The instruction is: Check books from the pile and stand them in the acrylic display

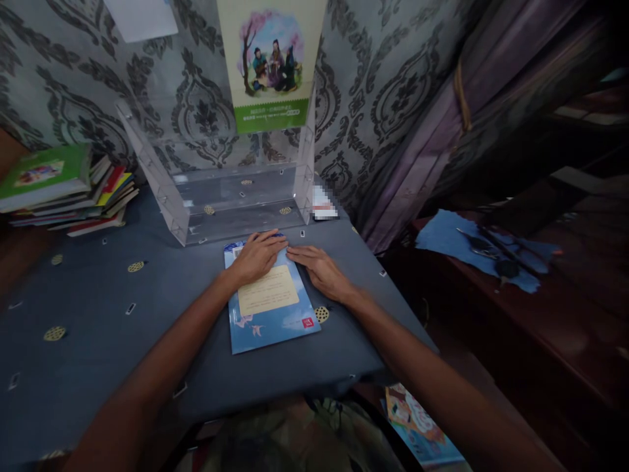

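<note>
Blue paperback (269, 293): before the acrylic rack (158, 172), under the left hand (259, 257)
Left hand: flattened, gripping nothing
Right hand (320, 269): fingers outstretched at paperback's edge near rack, gripping nothing

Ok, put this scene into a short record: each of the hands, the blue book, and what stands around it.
left hand: open, across the upper part of the blue book
right hand: open, at the book's upper right edge
book: flat on the patterned tablecloth
beyond book: clear stand
far left: stack of books
</note>
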Motion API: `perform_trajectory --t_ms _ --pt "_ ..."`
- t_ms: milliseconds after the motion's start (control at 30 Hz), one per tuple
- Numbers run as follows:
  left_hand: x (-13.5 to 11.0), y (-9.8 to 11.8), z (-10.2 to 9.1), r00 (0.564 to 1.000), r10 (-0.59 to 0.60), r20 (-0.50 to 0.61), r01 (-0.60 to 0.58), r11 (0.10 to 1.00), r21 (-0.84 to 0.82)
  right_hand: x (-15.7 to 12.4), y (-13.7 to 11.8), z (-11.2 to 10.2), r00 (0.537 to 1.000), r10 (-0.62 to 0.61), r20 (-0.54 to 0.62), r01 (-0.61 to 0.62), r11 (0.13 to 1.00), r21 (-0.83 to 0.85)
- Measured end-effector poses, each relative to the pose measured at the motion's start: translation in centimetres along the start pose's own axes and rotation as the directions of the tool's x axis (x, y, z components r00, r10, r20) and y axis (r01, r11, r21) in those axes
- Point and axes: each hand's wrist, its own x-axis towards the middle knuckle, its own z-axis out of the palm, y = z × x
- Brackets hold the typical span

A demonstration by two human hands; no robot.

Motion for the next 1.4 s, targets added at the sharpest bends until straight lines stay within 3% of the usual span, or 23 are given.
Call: perform_trajectory --t_ms 200,500,900,1400 --pt "-0.2 -0.1 -0.4 0.997 0.072 0.004 -0.072 0.996 -0.047 -0.7 -0.3 -0.3 1.000 -0.017 -0.013 0.017 1.000 0.006" --pt "-0.1 0.3 -0.3 0.996 0.092 0.006 -0.092 0.996 0.010 -1.0 -0.8 -0.4 1.000 -0.009 0.018 0.010 0.999 -0.037" --pt "-0.3 0.4 -0.5 0.989 0.151 0.010 -0.150 0.987 -0.055 -1.7 -1.5 -0.8 1.000 -0.021 0.023 0.022 0.999 -0.047" --pt "-0.1 0.1 -0.4 0.983 0.183 -0.012 -0.184 0.983 -0.019 -2.4 -0.4 0.8 0.997 -0.065 0.031 0.067 0.995 -0.080"
